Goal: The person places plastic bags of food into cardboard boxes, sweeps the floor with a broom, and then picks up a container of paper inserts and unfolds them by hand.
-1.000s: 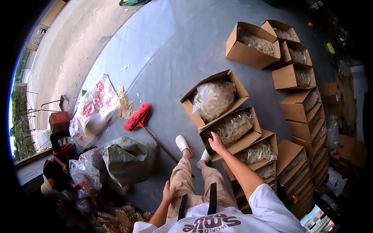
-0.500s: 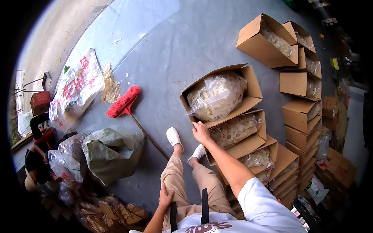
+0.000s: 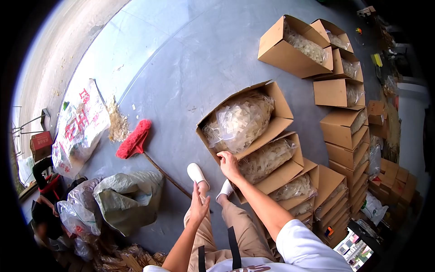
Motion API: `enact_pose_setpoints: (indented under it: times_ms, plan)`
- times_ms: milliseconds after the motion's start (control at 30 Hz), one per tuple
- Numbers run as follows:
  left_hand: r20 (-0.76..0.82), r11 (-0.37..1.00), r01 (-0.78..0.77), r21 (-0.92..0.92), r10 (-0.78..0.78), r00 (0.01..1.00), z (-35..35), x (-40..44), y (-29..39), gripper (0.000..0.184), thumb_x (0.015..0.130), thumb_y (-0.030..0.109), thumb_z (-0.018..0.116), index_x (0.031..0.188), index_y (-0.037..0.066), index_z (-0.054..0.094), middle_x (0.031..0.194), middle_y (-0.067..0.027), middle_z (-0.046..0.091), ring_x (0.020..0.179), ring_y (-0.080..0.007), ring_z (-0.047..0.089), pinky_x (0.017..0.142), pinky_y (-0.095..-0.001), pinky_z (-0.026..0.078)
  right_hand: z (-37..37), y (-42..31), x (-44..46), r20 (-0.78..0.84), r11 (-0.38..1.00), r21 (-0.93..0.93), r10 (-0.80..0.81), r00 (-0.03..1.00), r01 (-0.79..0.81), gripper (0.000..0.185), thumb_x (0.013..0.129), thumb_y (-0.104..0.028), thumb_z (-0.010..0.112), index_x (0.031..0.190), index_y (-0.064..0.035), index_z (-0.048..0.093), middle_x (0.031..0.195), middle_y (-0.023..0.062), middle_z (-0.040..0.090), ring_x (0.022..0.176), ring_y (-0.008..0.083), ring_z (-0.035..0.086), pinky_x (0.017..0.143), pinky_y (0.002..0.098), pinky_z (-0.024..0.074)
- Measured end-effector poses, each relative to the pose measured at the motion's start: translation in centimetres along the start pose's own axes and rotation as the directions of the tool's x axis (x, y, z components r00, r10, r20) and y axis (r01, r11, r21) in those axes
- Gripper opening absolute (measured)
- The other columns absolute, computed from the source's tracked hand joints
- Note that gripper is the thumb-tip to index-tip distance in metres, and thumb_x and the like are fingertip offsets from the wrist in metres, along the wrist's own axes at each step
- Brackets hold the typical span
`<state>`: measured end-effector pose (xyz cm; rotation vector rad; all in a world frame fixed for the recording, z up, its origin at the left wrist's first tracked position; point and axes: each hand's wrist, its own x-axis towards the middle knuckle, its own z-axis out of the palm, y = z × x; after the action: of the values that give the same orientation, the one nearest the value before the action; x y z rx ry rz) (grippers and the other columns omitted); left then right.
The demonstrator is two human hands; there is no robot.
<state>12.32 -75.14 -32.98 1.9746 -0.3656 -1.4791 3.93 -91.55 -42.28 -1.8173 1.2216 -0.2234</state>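
Note:
An open cardboard box (image 3: pixel 280 105) holds a clear plastic bag (image 3: pixel 240 121) full of pale flat pieces. My right hand (image 3: pixel 229 166) has its fingers curled over the near edge of this box, close to its lower corner. Over my left thigh, my left hand (image 3: pixel 198 207) hangs in the air, fingers stretched out and nothing in it. Just nearer than the first box stands a second open box (image 3: pixel 297 165), also with a bagged load of pale pieces (image 3: pixel 268 159).
More filled boxes (image 3: pixel 339 94) line the right side. A red-headed mop (image 3: pixel 136 139) lies on the floor at left, near a printed white sack (image 3: pixel 81 129) and a pile of scraps (image 3: pixel 117 121). A greenish sack (image 3: pixel 129 199) sits at lower left, beside another person (image 3: pixel 44 217).
My left hand has lifted off my thigh and moved forward, fingers extended. My right hand stays at the box edge. The view has shifted, so the boxes appear further left.

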Motion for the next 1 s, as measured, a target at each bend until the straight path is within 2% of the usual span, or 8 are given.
enact_pose_setpoints:
  times_ms: [100,200,367,400,533,633,800,1000]
  plan:
    - [-0.057,0.905,-0.332,0.267,0.359,0.932,1.0,5.1,4.3,0.075,0.070,0.004,0.055,0.129,0.003,0.009,0.128,-0.0242,0.019,0.119,-0.0335,0.023,0.097,-0.0352,0.022,-3.7,0.1,0.6,-0.194,0.945,0.199,0.298,0.935,-0.260,0.012,0.065,0.005,0.044,0.074,-0.0002,0.051,0.073,0.0112,0.056,0.067,0.0225,0.054,0.062,0.0312,0.0431]
    - [-0.112,0.824,-0.389,0.411,0.469,0.876,1.3,10.3,7.4,0.075,0.069,0.002,0.055,0.129,0.004,0.010,0.130,-0.0233,0.014,0.120,-0.0365,0.018,0.098,-0.0386,0.019,-7.2,3.0,2.3,-0.466,0.956,0.226,0.276,0.840,-0.189,0.016,0.065,0.010,0.041,0.076,-0.0011,0.048,0.071,0.0079,0.051,0.063,0.0174,0.051,0.059,0.0283,0.0413]
    - [-0.091,0.578,-0.252,0.776,0.499,0.862,0.6,18.2,10.7,0.075,0.070,0.006,0.055,0.129,0.005,0.009,0.131,-0.0205,0.015,0.121,-0.0367,0.016,0.098,-0.0420,0.017,-13.2,9.8,9.9,-0.548,0.975,0.088,0.218,0.808,-0.204,0.024,0.078,-0.002,0.041,0.102,-0.0022,0.046,0.094,0.0157,0.053,0.085,0.0254,0.053,0.076,0.0336,0.0409]
    - [-0.073,0.495,-0.210,0.844,0.493,0.867,0.6,19.7,10.8,0.075,0.071,0.007,0.055,0.129,0.004,0.009,0.131,-0.0198,0.015,0.120,-0.0362,0.016,0.098,-0.0425,0.018,-13.8,13.1,11.7,-0.526,0.976,-0.065,0.144,0.838,-0.208,0.026,0.082,-0.004,0.040,0.107,-0.0028,0.045,0.108,0.0137,0.046,0.086,0.0200,0.054,0.059,0.0252,0.0511]
    - [0.141,0.560,-0.334,0.758,0.360,0.922,0.9,23.8,9.1,0.074,0.072,0.013,0.054,0.128,-0.001,0.007,0.130,-0.0192,0.017,0.118,-0.0346,0.021,0.093,-0.0440,0.023,-16.1,15.0,16.8,-0.411,0.886,-0.003,0.422,0.808,-0.464,0.033,0.084,-0.015,0.040,0.116,-0.0063,0.041,0.111,0.0141,0.048,0.103,0.0235,0.046,0.089,0.0304,0.0331]
    - [0.117,0.471,-0.320,0.822,0.412,0.904,1.4,23.6,8.8,0.083,0.066,0.015,0.061,0.127,-0.003,0.007,0.126,-0.0179,0.021,0.113,-0.0333,0.026,0.090,-0.0409,0.028,-15.5,19.3,19.8,-0.295,0.840,0.325,0.526,0.797,-0.434,0.041,0.085,-0.022,0.041,0.120,-0.0012,0.034,0.120,0.0122,0.041,0.105,0.0212,0.042,0.086,0.0287,0.0342]
    - [0.211,0.294,-0.378,0.878,0.472,0.856,1.1,23.0,8.4,0.090,0.057,0.012,0.064,0.126,-0.004,0.009,0.123,-0.0168,0.023,0.111,-0.0315,0.026,0.088,-0.0397,0.029,-12.8,21.8,22.4,-0.565,0.881,-0.008,0.386,0.730,-0.472,0.041,0.075,-0.036,0.056,0.096,-0.0006,0.053,0.090,0.0134,0.058,0.087,0.0262,0.054,0.077,0.0324,0.0395]
    - [0.205,0.320,-0.395,0.861,0.491,0.847,0.9,23.0,8.4,0.089,0.054,0.008,0.062,0.126,-0.003,0.011,0.122,-0.0152,0.022,0.112,-0.0295,0.025,0.089,-0.0415,0.028,-12.5,20.5,22.9,-0.616,0.799,0.265,0.571,0.542,-0.540,0.029,0.073,-0.026,0.059,0.089,-0.0028,0.061,0.089,0.0107,0.061,0.081,0.0196,0.055,0.074,0.0284,0.0395]
